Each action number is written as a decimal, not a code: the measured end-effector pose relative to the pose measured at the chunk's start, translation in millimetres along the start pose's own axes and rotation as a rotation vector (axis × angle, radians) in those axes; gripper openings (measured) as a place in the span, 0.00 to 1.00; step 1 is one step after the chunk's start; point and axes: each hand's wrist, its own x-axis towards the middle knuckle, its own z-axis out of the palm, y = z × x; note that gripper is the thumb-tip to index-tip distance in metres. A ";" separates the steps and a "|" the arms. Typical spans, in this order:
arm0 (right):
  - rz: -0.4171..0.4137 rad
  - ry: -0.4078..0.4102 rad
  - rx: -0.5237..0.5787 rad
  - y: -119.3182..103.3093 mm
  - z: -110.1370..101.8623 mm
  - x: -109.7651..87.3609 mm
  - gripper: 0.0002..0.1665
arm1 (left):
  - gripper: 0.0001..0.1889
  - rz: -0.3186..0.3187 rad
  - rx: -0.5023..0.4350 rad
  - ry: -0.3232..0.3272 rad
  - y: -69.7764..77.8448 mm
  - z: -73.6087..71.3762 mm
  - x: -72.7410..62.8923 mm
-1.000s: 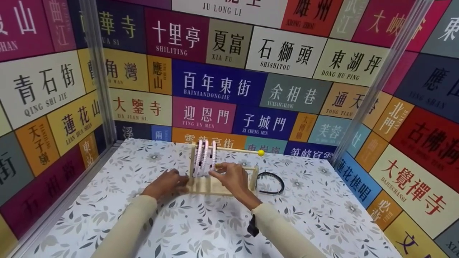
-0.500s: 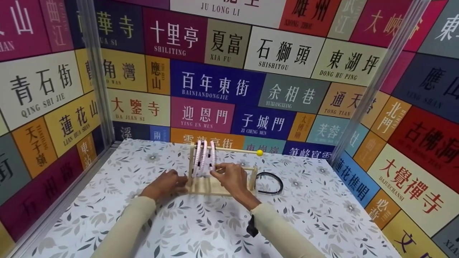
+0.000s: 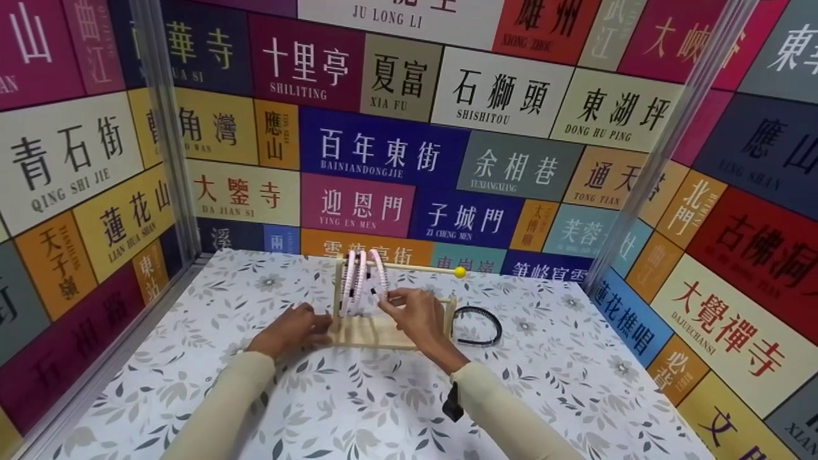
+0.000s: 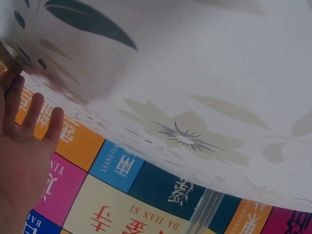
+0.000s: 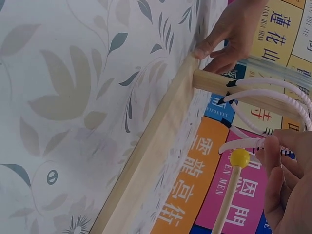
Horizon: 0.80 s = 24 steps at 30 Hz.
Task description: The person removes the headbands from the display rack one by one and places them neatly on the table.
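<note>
Pink headband (image 3: 383,276), pinched by right hand (image 3: 416,316); left hand (image 3: 291,328) (loosely outstretched) apparently touches the wooden stand (image 3: 377,335).

The right hand (image 5: 295,195) pinches a pale pink headband (image 5: 241,145); the left hand (image 5: 236,36) holds the wooden stand (image 5: 155,146); a yellow ball (image 5: 239,158) tips a rod (image 5: 226,200).

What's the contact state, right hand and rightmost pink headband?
Touching: the right wrist view shows the right hand pinching the headband near one end.

two hands (image 3: 295,330), three pale pink headbands (image 3: 362,275), one black headband (image 3: 497,321), one wooden stand (image 3: 377,333), one yellow ball (image 3: 459,272)
</note>
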 end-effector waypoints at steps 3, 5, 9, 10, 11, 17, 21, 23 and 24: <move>0.002 0.005 0.001 0.8 -4.0 0.7 0.16 | 0.30 -0.036 -0.048 0.005 2.4 -1.2 -4.5; 0.010 0.006 0.005 1.5 -7.2 0.4 0.18 | 0.30 -0.056 -0.088 0.007 3.5 -1.8 -6.6; 0.010 0.014 -0.003 3.1 -13.6 -0.5 0.19 | 0.31 -0.074 -0.139 0.002 2.9 -1.8 -5.7; 0.010 0.018 -0.005 3.5 -14.8 -0.6 0.18 | 0.31 -0.074 -0.136 -0.002 2.5 -1.7 -5.0; 0.008 0.019 -0.001 3.9 -16.0 -0.8 0.18 | 0.31 -0.079 -0.128 -0.008 2.1 -1.6 -4.1; 0.001 0.001 0.056 5.0 -24.3 -3.1 0.18 | 0.31 -0.052 0.000 -0.038 1.5 -0.7 0.2; -0.015 -0.009 0.074 5.7 -30.9 -4.5 0.16 | 0.31 -0.074 -0.006 -0.036 2.0 0.2 0.8; -0.017 -0.015 0.080 6.5 -33.9 -5.1 0.15 | 0.31 -0.087 -0.020 -0.033 2.8 -0.2 0.6; -0.014 -0.019 0.088 6.9 -35.3 -5.4 0.15 | 0.30 -0.085 -0.021 -0.032 3.5 -0.5 0.5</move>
